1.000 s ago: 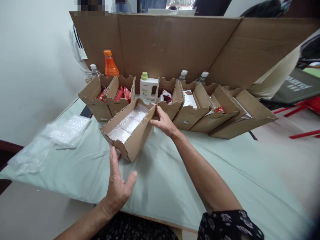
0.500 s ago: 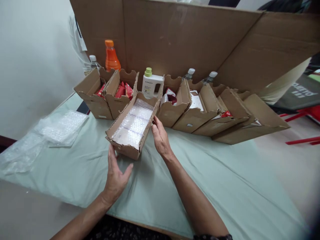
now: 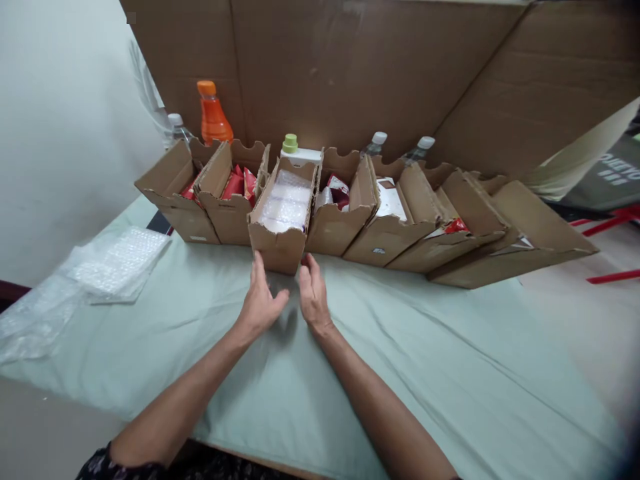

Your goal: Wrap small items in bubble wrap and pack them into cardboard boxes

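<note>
A narrow open cardboard box (image 3: 278,248) stands in the row between two neighbouring boxes, its front jutting out a little toward me. Bubble wrap (image 3: 285,202) fills it, with something white beneath that I cannot make out. At its lower left front is my left hand (image 3: 262,300), thumb held apart and fingertips against or very near the cardboard. My right hand (image 3: 313,292) is by the lower right corner, its fingers stretched forward. Neither hand is wrapped round anything.
More cardboard boxes (image 3: 327,230) line up on both sides, some with red packets (image 3: 233,185). Behind them stand an orange bottle (image 3: 215,117), a white jug with a green cap (image 3: 300,155) and clear bottles. Bubble wrap sheets (image 3: 117,263) lie at the left on the green cloth (image 3: 400,373).
The box with bubble wrap has moved away from me, straightened and slid into the gap in the row. Both hands have followed it forward and come closer together.
</note>
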A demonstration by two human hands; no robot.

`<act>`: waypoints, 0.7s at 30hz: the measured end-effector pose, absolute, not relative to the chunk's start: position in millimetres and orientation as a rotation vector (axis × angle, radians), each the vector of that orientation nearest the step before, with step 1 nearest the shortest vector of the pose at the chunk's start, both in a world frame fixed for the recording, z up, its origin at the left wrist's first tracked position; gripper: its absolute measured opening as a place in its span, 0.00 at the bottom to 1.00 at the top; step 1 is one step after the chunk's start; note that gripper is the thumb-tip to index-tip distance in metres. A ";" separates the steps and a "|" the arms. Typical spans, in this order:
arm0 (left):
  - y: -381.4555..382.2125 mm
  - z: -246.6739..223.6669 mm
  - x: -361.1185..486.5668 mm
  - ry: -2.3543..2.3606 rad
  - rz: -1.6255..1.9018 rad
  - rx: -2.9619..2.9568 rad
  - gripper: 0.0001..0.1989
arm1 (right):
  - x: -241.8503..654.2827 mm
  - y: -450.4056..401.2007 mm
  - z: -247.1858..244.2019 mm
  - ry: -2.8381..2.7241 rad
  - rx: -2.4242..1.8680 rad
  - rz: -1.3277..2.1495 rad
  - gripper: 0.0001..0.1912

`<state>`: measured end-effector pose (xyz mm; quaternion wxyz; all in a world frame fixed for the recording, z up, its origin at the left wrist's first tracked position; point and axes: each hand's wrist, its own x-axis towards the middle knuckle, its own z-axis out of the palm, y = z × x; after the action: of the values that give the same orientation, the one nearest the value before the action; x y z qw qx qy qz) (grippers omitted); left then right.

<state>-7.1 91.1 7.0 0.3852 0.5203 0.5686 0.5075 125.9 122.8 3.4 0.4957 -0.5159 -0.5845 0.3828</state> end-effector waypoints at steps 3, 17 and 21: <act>119.1 15.6 4.4 1.454 1.280 1.177 0.58 | 125.2 120.2 -23.1 -1.425 -1.293 0.977 0.37; 145.7 -3.2 0.0 1.382 1.173 1.443 0.46 | 128.1 120.5 -43.6 -1.506 -1.277 0.879 0.33; 107.5 -13.3 -55.2 1.541 1.109 1.663 0.29 | 131.6 123.7 -35.8 -1.527 -1.236 0.852 0.28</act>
<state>-55.2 107.5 -13.3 0.3039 0.6278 0.5817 0.4185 131.6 123.7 -35.8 0.4794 -0.5066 -0.6259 0.3491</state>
